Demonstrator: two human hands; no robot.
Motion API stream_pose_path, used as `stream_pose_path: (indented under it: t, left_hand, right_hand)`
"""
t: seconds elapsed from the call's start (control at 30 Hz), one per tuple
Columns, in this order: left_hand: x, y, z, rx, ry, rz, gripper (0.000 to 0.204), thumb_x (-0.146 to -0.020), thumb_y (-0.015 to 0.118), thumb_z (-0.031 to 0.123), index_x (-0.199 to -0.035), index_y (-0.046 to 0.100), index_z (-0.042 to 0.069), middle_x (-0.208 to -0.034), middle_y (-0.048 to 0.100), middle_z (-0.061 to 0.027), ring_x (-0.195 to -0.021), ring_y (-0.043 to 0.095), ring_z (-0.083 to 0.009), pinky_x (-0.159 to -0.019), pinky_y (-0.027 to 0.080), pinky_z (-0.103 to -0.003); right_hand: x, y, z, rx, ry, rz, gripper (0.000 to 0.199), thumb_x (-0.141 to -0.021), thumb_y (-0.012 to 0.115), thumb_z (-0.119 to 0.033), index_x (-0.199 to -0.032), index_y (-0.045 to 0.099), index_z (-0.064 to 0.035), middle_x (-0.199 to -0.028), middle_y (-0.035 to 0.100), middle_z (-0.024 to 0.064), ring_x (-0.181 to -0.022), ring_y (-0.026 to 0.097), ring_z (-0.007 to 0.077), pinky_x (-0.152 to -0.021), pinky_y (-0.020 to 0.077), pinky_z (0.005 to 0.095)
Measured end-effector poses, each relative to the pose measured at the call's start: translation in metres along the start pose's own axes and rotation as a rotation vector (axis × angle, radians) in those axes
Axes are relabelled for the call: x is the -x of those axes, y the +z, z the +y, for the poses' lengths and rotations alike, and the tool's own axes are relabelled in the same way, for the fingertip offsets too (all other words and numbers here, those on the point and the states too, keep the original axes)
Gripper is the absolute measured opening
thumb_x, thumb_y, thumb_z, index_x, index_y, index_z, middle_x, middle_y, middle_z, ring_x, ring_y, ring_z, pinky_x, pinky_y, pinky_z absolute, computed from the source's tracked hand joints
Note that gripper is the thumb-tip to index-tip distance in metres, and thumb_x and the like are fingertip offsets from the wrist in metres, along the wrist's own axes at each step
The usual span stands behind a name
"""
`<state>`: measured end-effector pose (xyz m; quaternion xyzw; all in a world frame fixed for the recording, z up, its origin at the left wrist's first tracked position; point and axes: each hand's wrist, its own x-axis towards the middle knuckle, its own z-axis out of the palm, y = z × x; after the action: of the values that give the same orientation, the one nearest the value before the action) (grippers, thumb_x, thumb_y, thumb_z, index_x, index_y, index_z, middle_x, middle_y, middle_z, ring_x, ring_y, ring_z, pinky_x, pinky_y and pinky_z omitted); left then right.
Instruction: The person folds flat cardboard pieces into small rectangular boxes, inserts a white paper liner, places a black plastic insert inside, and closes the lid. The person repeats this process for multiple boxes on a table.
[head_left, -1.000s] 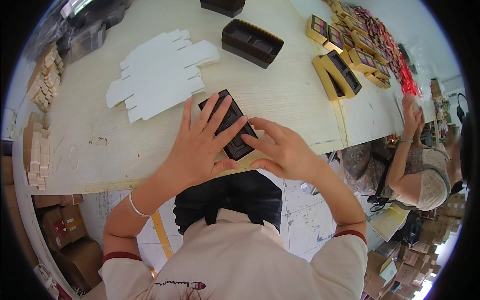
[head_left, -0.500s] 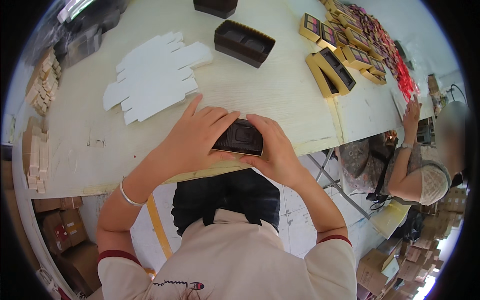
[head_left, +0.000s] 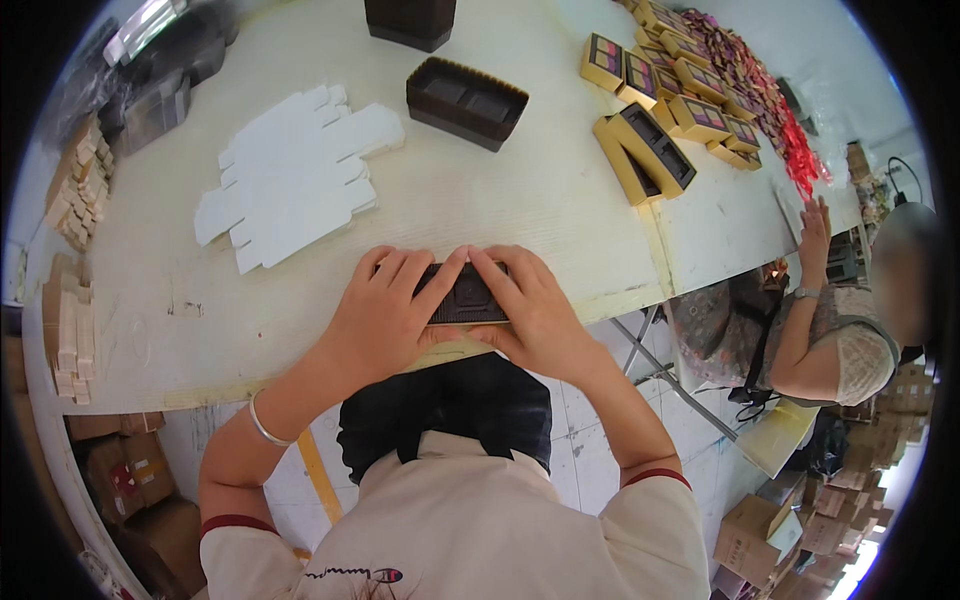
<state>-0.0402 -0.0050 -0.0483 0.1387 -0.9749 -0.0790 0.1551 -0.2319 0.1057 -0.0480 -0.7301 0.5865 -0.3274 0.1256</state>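
A small dark box (head_left: 467, 296) lies on the near edge of the pale table (head_left: 560, 200), lengthwise across. My left hand (head_left: 385, 315) wraps its left end with fingers over the top. My right hand (head_left: 527, 305) covers its right end the same way. Both thumbs sit under the near side. Most of the box is hidden by my fingers.
A stack of flat white die-cut cartons (head_left: 290, 175) lies to the far left. A dark plastic tray (head_left: 467, 100) stands beyond the hands. Gold boxes (head_left: 650, 150) crowd the far right. Another person (head_left: 840, 330) sits at the right, one hand on the table. Wooden blocks (head_left: 75, 190) line the left edge.
The dark piece lay flat and angled under my spread hands; now both hands grip it from the ends and it lies turned crosswise at the table edge.
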Motion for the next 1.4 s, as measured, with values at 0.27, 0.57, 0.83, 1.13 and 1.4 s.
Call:
stream_pose_path:
  t: [0.27,0.57,0.83,1.13,1.4]
  left_hand:
    - [-0.009,-0.069,0.013,0.736,0.088,0.282,0.074,-0.090,0.047,0.065,-0.120,0.059,-0.001,-0.117,0.060,-0.0130,-0.105,0.056,-0.0340,-0.101,0.038,-0.049]
    - [-0.002,-0.157,0.049,1.825,0.714,0.154,0.048,-0.096,0.052,0.048,-0.066,0.061,0.012,-0.077,0.064,-0.0036,-0.070,0.056,-0.0170,-0.060,0.043,-0.029]
    - [0.010,-0.162,0.046,1.838,0.842,0.163,0.043,-0.096,0.051,0.047,-0.071,0.063,0.014,-0.089,0.065,-0.0019,-0.070,0.059,-0.0169,-0.065,0.043,-0.028]
    - [0.066,-0.105,0.009,1.698,0.368,0.275,0.046,-0.092,0.058,0.048,-0.081,0.067,0.005,-0.082,0.065,-0.0095,-0.070,0.056,-0.0206,-0.062,0.043,-0.029]
    - [0.072,-0.064,0.008,1.564,-0.036,0.391,0.035,-0.089,0.065,0.036,-0.084,0.064,0.002,-0.084,0.063,-0.0086,-0.076,0.057,-0.0195,-0.069,0.045,-0.030]
  right_hand:
    - [0.012,-0.086,0.063,0.674,0.180,0.199,0.073,-0.075,0.073,-0.037,-0.133,0.049,0.0002,-0.113,0.052,0.0183,-0.108,0.048,0.0352,-0.098,0.0352,0.0478]
    - [-0.013,-0.077,0.133,0.955,0.191,0.203,0.049,-0.086,0.064,-0.025,-0.132,0.054,-0.0113,-0.138,0.045,0.0214,-0.133,0.037,0.0379,-0.112,0.0238,0.0544]
    - [-0.091,-0.050,0.084,0.602,-0.164,0.290,0.056,-0.082,0.072,-0.022,-0.130,0.052,-0.0032,-0.137,0.046,0.0218,-0.124,0.045,0.0393,-0.105,0.0365,0.0480]
    - [-0.127,-0.031,0.096,0.205,0.036,0.315,0.014,-0.077,0.073,-0.007,-0.086,0.065,-0.0011,-0.104,0.060,0.0121,-0.100,0.057,0.0316,-0.083,0.0474,0.0372]
    - [-0.130,-0.056,0.092,0.118,-0.090,0.452,0.013,-0.078,0.073,-0.003,-0.085,0.062,0.0000,-0.099,0.062,0.0134,-0.094,0.058,0.0316,-0.081,0.0469,0.0360]
